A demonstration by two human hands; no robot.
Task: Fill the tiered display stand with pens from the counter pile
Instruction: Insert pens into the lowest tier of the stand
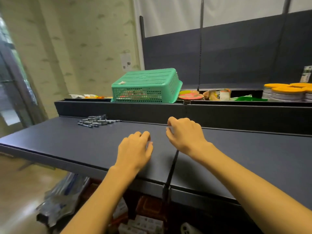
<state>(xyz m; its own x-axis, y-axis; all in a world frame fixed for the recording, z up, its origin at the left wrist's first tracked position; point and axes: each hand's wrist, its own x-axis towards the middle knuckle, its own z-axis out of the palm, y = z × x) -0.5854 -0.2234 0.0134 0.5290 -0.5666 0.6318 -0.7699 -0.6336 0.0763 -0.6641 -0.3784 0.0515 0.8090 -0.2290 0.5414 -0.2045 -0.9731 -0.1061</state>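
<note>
Dark blue-grey counter, head view: flat matte counter (67, 142) runs across the picture, with a raised dark ledge (118, 109) along its far edge.
Pens: loose pile of dark pens with pale bands (97, 122) lies on the counter against the ledge, well to the left of both hands.
Left hand: left hand (135, 150) is palm down over the counter, nearer the front edge than the pens; its fingers are loosely curled and grip nothing.
Right hand: right hand (184, 132) is just right of the left hand and closer to the ledge, knuckles up, fingers bent downward; whether the fingertips pinch anything I cannot tell.
Seam: dark narrow seam (172, 168) crosses the counter from front to back, under the right wrist.
Basket: mint-green perforated plastic basket (146, 86) sits upside down behind the ledge, beyond the pens.
Tubs: round tubs with orange lids (287, 92) stand behind the ledge at far right.
</note>
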